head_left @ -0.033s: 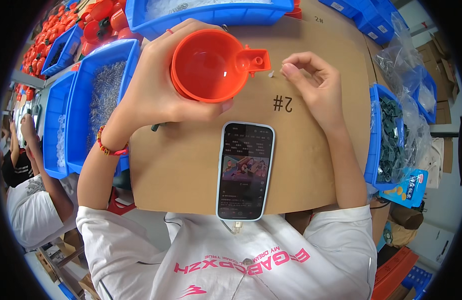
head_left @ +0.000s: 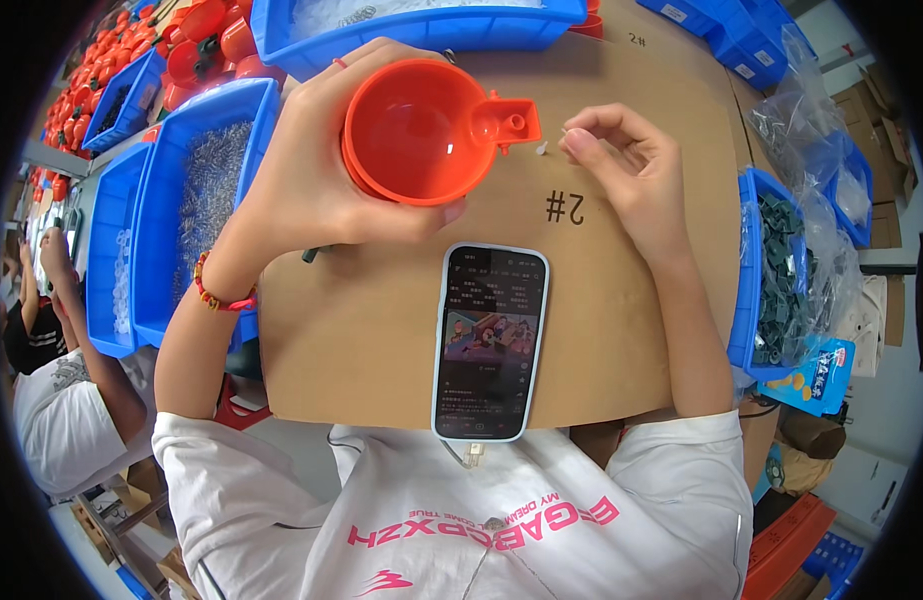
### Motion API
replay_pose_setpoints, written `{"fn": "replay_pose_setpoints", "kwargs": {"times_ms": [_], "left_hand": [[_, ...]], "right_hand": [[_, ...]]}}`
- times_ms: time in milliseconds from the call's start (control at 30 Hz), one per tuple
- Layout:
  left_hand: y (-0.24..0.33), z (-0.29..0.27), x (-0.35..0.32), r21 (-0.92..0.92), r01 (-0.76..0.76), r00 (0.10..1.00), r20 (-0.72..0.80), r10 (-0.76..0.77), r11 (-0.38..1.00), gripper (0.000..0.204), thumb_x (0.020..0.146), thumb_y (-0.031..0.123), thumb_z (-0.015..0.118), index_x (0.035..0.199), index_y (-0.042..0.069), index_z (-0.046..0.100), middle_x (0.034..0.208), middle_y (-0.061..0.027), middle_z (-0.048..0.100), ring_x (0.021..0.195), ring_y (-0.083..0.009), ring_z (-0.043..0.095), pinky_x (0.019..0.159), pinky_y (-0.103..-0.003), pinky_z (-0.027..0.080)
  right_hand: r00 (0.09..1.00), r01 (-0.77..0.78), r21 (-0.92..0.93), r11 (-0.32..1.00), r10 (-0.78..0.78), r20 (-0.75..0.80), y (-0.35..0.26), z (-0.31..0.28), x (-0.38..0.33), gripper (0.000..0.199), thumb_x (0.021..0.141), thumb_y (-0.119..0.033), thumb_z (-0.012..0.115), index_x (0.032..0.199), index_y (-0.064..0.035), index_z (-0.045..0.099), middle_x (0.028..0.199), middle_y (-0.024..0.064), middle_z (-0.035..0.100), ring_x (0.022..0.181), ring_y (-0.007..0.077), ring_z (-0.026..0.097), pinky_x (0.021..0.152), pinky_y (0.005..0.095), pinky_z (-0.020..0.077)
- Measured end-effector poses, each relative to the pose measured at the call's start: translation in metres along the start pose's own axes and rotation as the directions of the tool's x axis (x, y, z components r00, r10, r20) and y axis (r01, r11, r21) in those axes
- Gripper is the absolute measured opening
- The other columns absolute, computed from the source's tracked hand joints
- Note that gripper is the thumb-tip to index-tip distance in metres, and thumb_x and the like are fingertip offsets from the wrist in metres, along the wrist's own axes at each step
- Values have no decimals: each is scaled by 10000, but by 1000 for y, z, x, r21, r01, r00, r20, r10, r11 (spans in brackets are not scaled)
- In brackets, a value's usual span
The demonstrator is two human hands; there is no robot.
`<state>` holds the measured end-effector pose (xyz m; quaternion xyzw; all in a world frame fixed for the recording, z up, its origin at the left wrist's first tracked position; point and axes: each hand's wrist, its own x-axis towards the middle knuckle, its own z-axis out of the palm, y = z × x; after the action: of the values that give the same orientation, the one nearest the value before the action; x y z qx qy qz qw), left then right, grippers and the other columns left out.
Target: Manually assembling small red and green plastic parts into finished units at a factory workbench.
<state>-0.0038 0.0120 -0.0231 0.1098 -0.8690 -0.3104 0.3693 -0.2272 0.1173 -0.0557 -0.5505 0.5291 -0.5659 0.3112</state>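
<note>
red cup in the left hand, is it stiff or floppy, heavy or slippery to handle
The red cup is probably stiff, as its rim looks round within the grip of the left hand. It is likely light for its size, since it looks like hollow plastic. Its glossy inside suggests a smooth, perhaps slightly slippery surface.

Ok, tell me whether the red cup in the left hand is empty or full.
Empty: the open mouth of the red cup faces the camera, and only its bare, glossy red inner surface shows.
</note>
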Motion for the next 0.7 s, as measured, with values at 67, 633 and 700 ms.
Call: {"fn": "replay_pose_setpoints", "kwargs": {"times_ms": [67, 633, 700], "left_hand": [[-1, 1, 0, 13, -12, 1000, 5, 11, 1000, 517, 508, 199, 769, 958, 10, 600, 957, -82, 615, 883, -207, 587, 839, -305, 423], [0, 6, -3, 54, -7, 992, 127, 0, 999, 593, 472, 250, 786, 975, 21, 570, 955, -79, 588, 938, -228, 534, 849, -319, 387], [0, 7, -3, 56, 3, 990, 144, -11, 998, 580, 482, 246, 785, 972, 23, 571, 939, -71, 590, 926, -225, 536, 846, -318, 392]], "right_hand": [[999, -41, 80, 996, 38, 29, -5, -1, -2, 110, 847, -73, 604, 894, 27, 613, 815, 47, 618, 785, 89, 591, 713, 222, 494], [946, -147, 448, 882, -7, 324, -16, 3, -14, 157, 847, -106, 595, 960, 2, 608, 783, 58, 538, 716, 128, 544, 636, 262, 497], [953, -141, 437, 888, 2, 304, -16, 5, -12, 149, 847, -105, 596, 950, 0, 613, 776, 51, 530, 704, 119, 533, 622, 252, 487]]}}
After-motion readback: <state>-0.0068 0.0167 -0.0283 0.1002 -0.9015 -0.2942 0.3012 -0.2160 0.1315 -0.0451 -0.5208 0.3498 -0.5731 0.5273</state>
